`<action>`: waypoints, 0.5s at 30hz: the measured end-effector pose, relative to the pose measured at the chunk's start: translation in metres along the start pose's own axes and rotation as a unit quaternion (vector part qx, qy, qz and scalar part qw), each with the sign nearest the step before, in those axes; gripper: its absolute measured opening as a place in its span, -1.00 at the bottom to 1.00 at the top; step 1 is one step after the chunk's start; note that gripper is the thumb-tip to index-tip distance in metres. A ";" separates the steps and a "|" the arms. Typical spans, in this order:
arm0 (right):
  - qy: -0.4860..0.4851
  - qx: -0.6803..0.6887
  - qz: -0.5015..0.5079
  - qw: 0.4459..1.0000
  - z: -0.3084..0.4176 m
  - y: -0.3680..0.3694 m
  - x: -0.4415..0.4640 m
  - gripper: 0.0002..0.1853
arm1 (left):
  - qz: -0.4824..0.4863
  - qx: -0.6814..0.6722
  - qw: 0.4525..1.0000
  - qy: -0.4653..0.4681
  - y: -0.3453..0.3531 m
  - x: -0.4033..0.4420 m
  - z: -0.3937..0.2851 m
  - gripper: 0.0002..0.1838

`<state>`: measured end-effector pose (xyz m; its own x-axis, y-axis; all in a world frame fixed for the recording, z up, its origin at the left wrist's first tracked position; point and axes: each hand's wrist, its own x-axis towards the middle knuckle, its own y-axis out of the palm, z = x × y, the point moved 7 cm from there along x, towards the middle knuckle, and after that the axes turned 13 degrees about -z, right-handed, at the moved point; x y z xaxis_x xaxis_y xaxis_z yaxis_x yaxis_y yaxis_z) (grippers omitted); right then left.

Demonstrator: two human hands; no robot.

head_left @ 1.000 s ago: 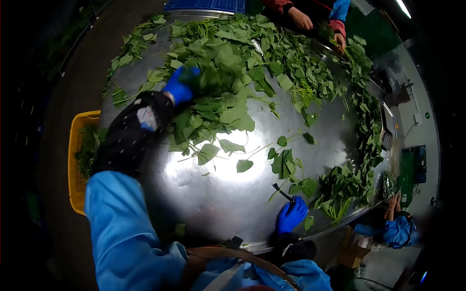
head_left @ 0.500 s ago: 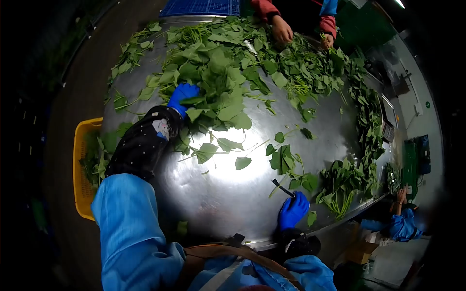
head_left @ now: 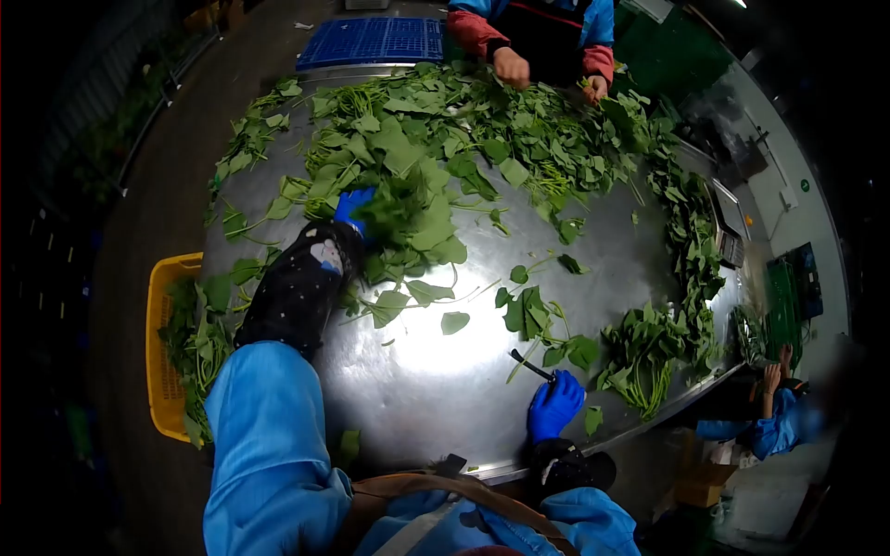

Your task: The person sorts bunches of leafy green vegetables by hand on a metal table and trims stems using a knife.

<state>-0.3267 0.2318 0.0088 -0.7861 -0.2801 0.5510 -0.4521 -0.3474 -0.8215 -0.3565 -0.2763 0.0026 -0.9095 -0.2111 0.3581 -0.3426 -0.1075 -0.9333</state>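
My left hand (head_left: pixel 353 206), in a blue glove, is closed on leafy green stems (head_left: pixel 399 208) in the large heap at the table's left middle. Leaves hide most of its fingers, and some beside it are blurred. Low on the right, my right hand (head_left: pixel 556 406), also gloved in blue, grips a slim black tool (head_left: pixel 531 365) with a short crosswise tip; its exact kind is unclear. A few loose leafy sprigs (head_left: pixel 528 313) lie just beyond that tool. To the right of my right hand sits a bunch of greens (head_left: pixel 644 361), stems toward me.
The metal table (head_left: pixel 389 426) carries more greens along its far and right sides. A yellow crate (head_left: pixel 167 398) with greens stands at left, a blue crate (head_left: pixel 371 42) beyond. Across the table a co-worker's hands (head_left: pixel 512 68) handle greens. A scale (head_left: pixel 730 243) sits at right.
My view has tilted up slightly, showing more of the co-worker and blue crate. Leaves at my left hand have shifted and blurred. My right hand still holds the black tool in nearly the same place.
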 end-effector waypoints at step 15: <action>0.001 0.010 -0.033 0.999 -0.001 -0.008 -0.005 -0.66 | 0.011 -0.658 0.701 -0.273 -0.179 0.015 0.039 -0.76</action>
<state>-0.3196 0.2369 0.0127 -0.7556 -0.2539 0.6039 -0.4950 -0.3826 -0.7802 -0.2994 -0.2976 0.1759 -0.8151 -0.5782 -0.0368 -0.5777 0.8159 -0.0240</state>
